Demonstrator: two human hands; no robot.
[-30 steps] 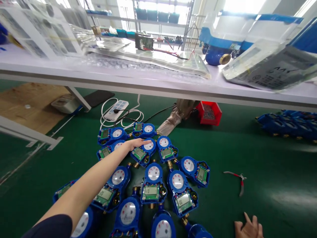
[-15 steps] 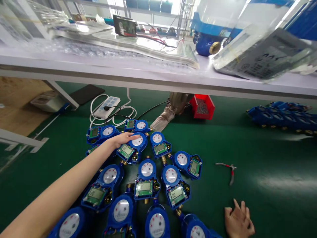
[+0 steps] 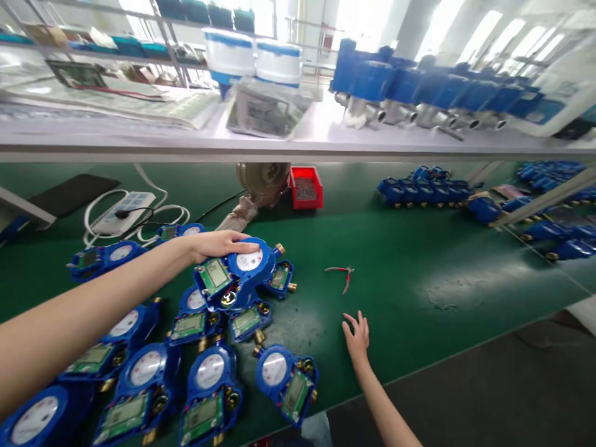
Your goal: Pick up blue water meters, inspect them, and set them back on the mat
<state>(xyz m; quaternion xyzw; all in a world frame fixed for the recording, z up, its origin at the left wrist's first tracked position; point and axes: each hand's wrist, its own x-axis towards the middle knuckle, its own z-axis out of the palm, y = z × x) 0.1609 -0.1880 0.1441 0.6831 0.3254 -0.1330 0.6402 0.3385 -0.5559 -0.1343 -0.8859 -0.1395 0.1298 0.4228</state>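
My left hand (image 3: 212, 244) grips a blue water meter (image 3: 235, 273) with a white dial and a green display, and holds it lifted above the other meters. Several more blue meters (image 3: 209, 379) lie flat on the green mat (image 3: 419, 298) below and to the left of it. On the mat to the right rests my right hand (image 3: 357, 335), fingers spread and holding nothing. Red-handled pliers (image 3: 343, 274) lie a little beyond that hand.
A white shelf (image 3: 298, 146) spans the view above the mat, carrying papers, bags and a row of blue meter bodies (image 3: 419, 93). Under it are a red bin (image 3: 306, 186), a white power strip (image 3: 121, 208) with cables and more meters (image 3: 423, 189) at the right.
My left hand has closed on one meter and lifted it off the pile. The view has swung to the right, and my right hand now lies further forward on the mat.
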